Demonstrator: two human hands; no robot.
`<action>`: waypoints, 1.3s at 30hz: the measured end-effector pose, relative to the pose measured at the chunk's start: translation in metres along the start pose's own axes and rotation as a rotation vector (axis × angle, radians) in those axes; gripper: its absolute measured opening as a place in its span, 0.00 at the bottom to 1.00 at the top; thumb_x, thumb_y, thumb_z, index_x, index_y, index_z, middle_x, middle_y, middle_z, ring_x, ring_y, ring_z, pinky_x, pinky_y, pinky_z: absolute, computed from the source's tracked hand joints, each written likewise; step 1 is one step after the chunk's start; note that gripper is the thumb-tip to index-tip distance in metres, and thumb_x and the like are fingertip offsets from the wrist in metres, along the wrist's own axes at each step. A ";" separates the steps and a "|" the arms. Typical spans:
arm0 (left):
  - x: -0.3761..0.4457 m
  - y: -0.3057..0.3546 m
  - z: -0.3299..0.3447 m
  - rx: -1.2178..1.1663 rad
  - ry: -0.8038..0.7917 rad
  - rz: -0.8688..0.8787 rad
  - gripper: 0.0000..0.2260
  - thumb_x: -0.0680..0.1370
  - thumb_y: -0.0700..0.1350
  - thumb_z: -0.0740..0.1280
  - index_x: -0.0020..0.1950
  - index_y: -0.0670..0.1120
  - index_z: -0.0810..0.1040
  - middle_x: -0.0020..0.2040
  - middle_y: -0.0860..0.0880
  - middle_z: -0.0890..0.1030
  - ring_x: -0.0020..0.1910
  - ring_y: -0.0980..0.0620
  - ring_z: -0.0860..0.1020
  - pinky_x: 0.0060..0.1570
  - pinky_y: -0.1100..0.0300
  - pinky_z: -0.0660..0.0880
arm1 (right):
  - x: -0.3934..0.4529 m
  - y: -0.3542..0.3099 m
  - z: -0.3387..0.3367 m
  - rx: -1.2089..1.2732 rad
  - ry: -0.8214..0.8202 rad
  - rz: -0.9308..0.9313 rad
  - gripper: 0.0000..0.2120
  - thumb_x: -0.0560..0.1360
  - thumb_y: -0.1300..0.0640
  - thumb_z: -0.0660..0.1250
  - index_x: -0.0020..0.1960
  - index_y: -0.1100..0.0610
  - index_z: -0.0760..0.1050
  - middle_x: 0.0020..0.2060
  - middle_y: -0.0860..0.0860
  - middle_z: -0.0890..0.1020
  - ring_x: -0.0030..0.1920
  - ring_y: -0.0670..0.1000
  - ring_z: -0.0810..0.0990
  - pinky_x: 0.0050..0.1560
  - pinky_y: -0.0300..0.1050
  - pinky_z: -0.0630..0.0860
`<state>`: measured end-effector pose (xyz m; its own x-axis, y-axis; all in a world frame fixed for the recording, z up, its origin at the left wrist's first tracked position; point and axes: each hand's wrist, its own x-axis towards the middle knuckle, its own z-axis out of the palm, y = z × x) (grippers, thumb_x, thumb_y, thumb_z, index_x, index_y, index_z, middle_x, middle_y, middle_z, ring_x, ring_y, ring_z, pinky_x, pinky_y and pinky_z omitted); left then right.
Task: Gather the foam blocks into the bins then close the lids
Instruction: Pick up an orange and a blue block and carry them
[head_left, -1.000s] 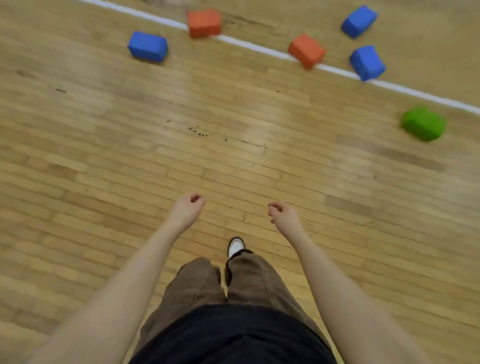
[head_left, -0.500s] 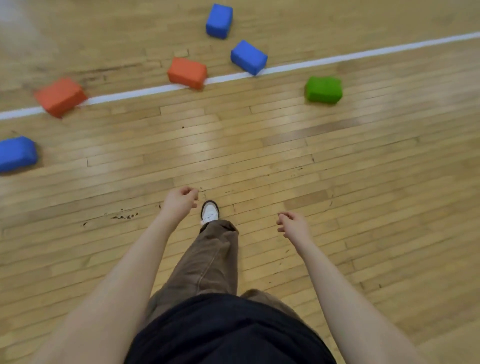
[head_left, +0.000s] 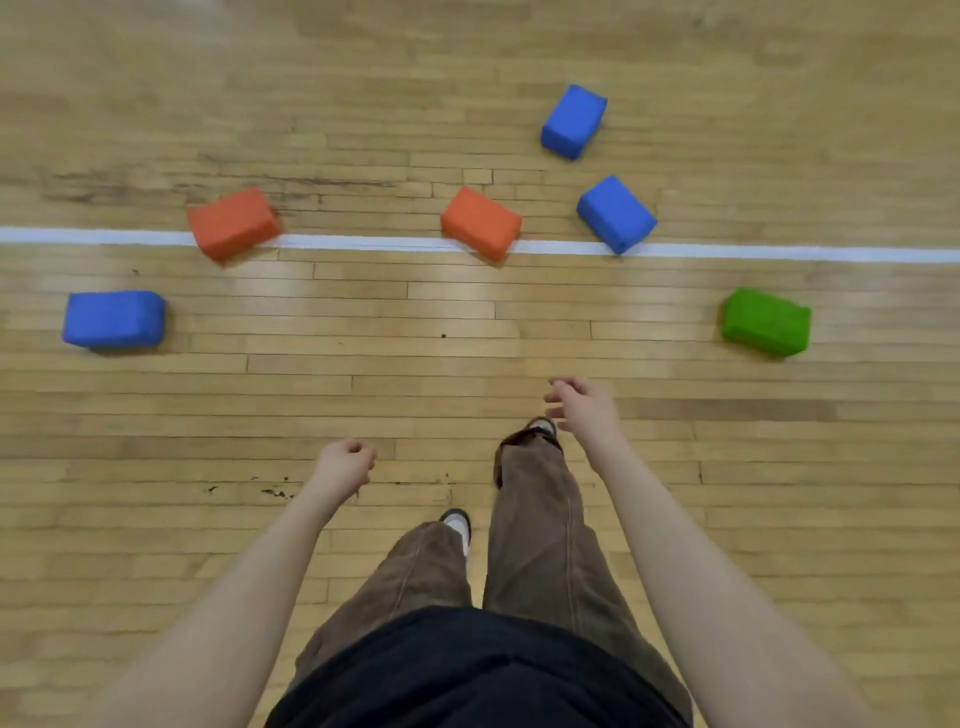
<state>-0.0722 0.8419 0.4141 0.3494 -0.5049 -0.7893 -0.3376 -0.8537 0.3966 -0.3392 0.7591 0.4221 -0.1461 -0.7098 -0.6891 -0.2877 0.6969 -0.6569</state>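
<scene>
Several foam blocks lie on the wooden gym floor ahead of me. Two orange blocks (head_left: 234, 222) (head_left: 480, 222) sit on a white line. Three blue blocks are spread out: one at far left (head_left: 113, 318), one on the line (head_left: 616, 214), one farther back (head_left: 573, 120). A green block (head_left: 766, 322) lies at right. My left hand (head_left: 344, 466) is loosely curled and holds nothing. My right hand (head_left: 581, 406) is raised forward with fingers apart, empty, well short of the blocks. No bin is in view.
A white painted line (head_left: 363, 242) runs across the floor from left to right. My legs in brown trousers and white-toed shoes (head_left: 540, 427) stand on the bare boards below the blocks.
The view has swung and come closer to the blocks as I stepped forward. My right hand has lifted ahead and spread its fingers; my left hand stays curled.
</scene>
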 end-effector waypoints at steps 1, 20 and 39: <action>0.008 0.013 0.000 -0.018 0.005 -0.022 0.14 0.80 0.45 0.60 0.64 0.40 0.73 0.50 0.45 0.78 0.44 0.49 0.76 0.36 0.60 0.71 | 0.018 -0.013 0.000 -0.009 -0.015 -0.003 0.12 0.79 0.56 0.58 0.59 0.57 0.75 0.48 0.52 0.81 0.44 0.50 0.79 0.51 0.48 0.76; 0.205 0.395 -0.004 -0.194 0.079 0.173 0.08 0.80 0.49 0.59 0.52 0.48 0.76 0.49 0.49 0.80 0.50 0.50 0.78 0.47 0.55 0.74 | 0.330 -0.272 -0.043 -0.274 -0.172 -0.044 0.12 0.79 0.57 0.57 0.58 0.57 0.75 0.46 0.52 0.80 0.40 0.49 0.77 0.40 0.40 0.72; 0.636 0.429 0.139 0.565 0.109 0.398 0.21 0.80 0.49 0.58 0.73 0.48 0.63 0.73 0.45 0.62 0.69 0.42 0.62 0.66 0.49 0.60 | 0.740 -0.172 0.090 -0.838 -0.193 -0.365 0.19 0.77 0.50 0.62 0.67 0.51 0.71 0.58 0.51 0.75 0.59 0.54 0.74 0.54 0.52 0.73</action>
<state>-0.1165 0.1726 0.0173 0.1810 -0.8006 -0.5713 -0.8506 -0.4190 0.3176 -0.3126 0.1232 -0.0024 0.2258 -0.7886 -0.5719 -0.8848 0.0796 -0.4591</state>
